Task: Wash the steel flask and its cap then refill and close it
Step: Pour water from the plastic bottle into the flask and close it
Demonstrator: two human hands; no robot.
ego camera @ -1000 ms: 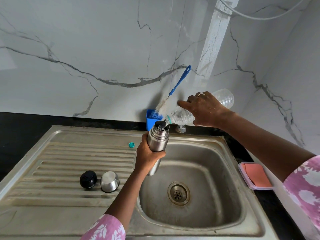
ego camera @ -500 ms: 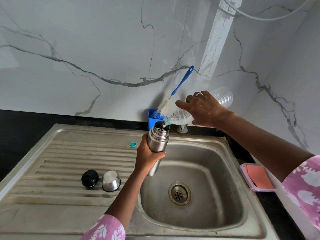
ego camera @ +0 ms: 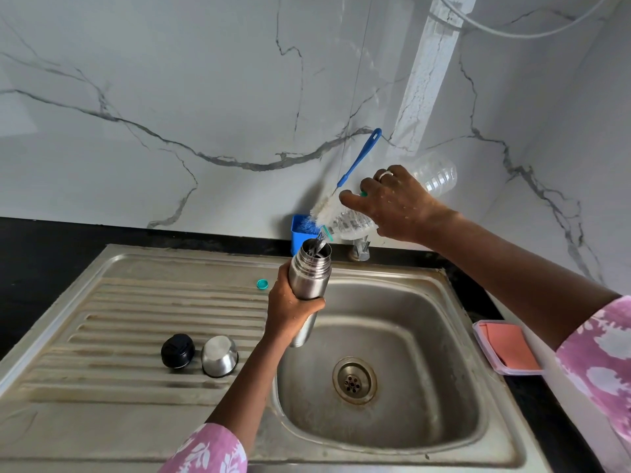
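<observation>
My left hand [ego camera: 290,307] grips the steel flask [ego camera: 310,274] around its middle and holds it upright over the left rim of the sink basin [ego camera: 379,380]. My right hand [ego camera: 399,203] holds a clear plastic bottle [ego camera: 433,172] tilted steeply, neck down, and water runs from its mouth into the flask's open top. The flask's black stopper [ego camera: 178,350] and its steel cup cap [ego camera: 219,356] lie side by side on the ribbed drainboard [ego camera: 129,322].
A small teal bottle cap [ego camera: 262,284] lies on the drainboard near the basin. A blue-handled bottle brush [ego camera: 355,165] stands in a blue holder [ego camera: 297,233] against the marble wall. A tap base [ego camera: 360,249] sits behind the basin. A pink-lidded box [ego camera: 505,346] rests on the right counter.
The plastic bottle's rear end has risen, so it tilts more steeply while the water keeps running. The flask stays in the same spot.
</observation>
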